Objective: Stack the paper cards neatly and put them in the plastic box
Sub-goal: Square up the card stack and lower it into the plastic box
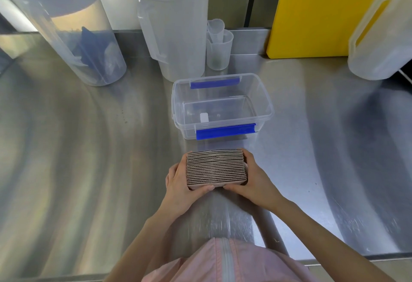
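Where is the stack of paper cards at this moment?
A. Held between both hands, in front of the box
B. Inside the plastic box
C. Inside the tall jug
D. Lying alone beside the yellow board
A: the left hand and right hand clasp the stack of paper cards from both sides, nearer the person than the open plastic box.

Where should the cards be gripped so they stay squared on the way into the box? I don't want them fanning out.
Grip the cards at their two short ends, left hand and right hand pressing inward. They stand on edge in a pack, so squeezing from both sides probably keeps them together.
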Tool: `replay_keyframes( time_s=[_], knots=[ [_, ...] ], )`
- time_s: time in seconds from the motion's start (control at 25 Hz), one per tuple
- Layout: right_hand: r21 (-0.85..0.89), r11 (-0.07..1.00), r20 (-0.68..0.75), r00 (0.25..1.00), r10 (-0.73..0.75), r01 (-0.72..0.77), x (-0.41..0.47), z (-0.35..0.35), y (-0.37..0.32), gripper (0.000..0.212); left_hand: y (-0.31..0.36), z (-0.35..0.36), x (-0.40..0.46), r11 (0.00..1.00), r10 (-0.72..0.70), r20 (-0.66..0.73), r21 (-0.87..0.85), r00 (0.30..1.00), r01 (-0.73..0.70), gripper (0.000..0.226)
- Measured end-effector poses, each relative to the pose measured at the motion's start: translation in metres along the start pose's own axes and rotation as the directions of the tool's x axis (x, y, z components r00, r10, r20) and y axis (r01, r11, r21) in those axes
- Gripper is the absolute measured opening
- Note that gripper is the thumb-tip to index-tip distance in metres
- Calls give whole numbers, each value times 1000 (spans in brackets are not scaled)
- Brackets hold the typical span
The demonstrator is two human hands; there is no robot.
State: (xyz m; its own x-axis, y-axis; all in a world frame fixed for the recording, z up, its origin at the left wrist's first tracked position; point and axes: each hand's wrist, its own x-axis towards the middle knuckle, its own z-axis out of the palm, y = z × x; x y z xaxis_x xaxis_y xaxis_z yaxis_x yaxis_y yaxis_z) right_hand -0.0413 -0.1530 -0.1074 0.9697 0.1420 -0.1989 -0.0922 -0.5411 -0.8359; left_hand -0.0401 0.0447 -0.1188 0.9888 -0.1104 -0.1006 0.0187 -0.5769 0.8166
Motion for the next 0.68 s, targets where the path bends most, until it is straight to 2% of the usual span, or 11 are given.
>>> replay_keyframes(
  time_s=[0.12,0.28,0.44,0.68],
  knots=[
    [-53,998,41,999,-31,33,0,5,2,72,-6,2,1,995,-30,21,91,999,28,98],
    [-81,995,47,997,-63,67,-1,7,9,67,-10,5,0,995,3,28,102,1000,-6,98],
    [-93,994,23,998,-57,59,-4,8,11,67,-11,7,0,990,-43,46,139,998,36,101],
    [-70,997,76,997,-11,17,-3,-1,3,72,0,1,1,995,-48,49,91,998,44,94]
  ],
)
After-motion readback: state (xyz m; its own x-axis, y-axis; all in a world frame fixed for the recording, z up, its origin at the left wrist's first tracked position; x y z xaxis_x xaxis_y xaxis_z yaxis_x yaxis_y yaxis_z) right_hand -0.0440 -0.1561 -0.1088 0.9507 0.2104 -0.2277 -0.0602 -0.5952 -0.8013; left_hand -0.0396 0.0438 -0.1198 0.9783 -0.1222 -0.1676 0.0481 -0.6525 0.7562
